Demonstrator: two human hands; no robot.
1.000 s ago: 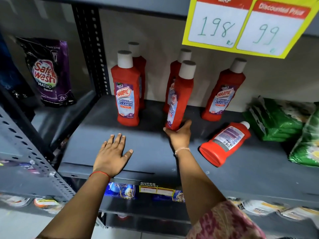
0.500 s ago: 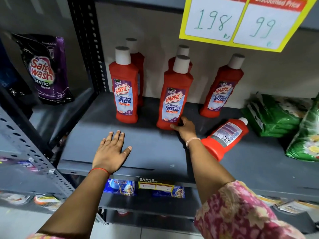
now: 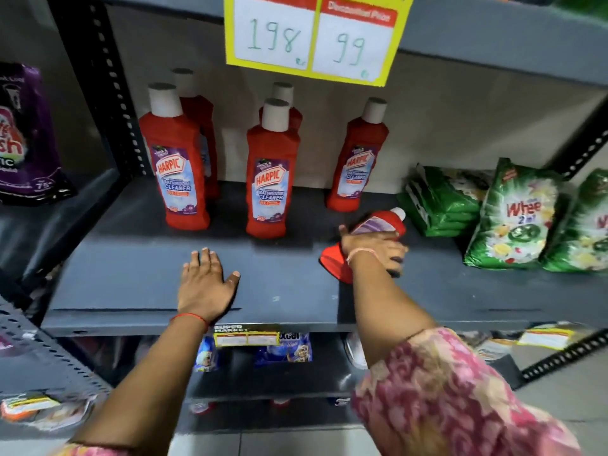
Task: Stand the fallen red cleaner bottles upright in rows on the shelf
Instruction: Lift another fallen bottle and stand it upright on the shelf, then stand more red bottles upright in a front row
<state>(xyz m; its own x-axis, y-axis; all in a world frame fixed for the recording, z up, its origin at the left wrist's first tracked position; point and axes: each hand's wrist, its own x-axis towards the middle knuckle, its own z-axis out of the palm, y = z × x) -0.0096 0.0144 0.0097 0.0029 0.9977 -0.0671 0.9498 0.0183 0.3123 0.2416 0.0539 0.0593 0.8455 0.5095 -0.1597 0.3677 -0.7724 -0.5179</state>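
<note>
One red cleaner bottle is left lying on its side on the grey shelf, to the right of the standing ones and just in front of the rearmost right bottle. Its long axis runs diagonally: the white cap is pointed away and to the right, toward the green packets, while the flat base is turned toward the front edge and to the left. The right hand is laid over the middle of this bottle, with the fingers curled down its far side; a grip appears to be formed, though whether it is fully closed cannot be told because of blur. The left hand is spread flat and empty on the shelf, well apart from the fallen bottle and nearer the 2 front standing bottles. 5 bottles are counted upright. Since the base is the nearer end, the cap would probably have to be swung up and back over it, and the bottle set in the gap before the rear right one.
</note>
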